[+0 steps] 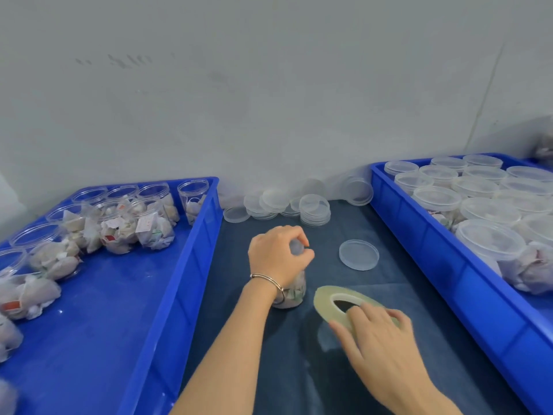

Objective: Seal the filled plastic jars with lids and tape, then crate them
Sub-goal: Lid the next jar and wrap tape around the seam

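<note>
1. The table, under a dark blue cloth, runs down the middle with a blue bin on each side.
2. Left bin: open jars stuffed with small white packets crowd its far and left parts, none of them lidded.
3. Right bin: it is packed with capped jars, lids on, standing touching one another.
4. Far end of the table, against the wall: there sits a loose heap of clear lids, some stacked, some leaning.
5. Centre of the table: one filled jar stands upright, and the left hand is clamped over its top, grip curled round the lid there, a thin bracelet on the wrist.
6. Just right of that jar: the tape roll, pale yellow, sits tilted, and the right hand has its grip pinching the near edge, one finger hooked into the hole.
7. Beyond the roll, a single spare lid lies flat on the cloth, apart from both hands.
</note>
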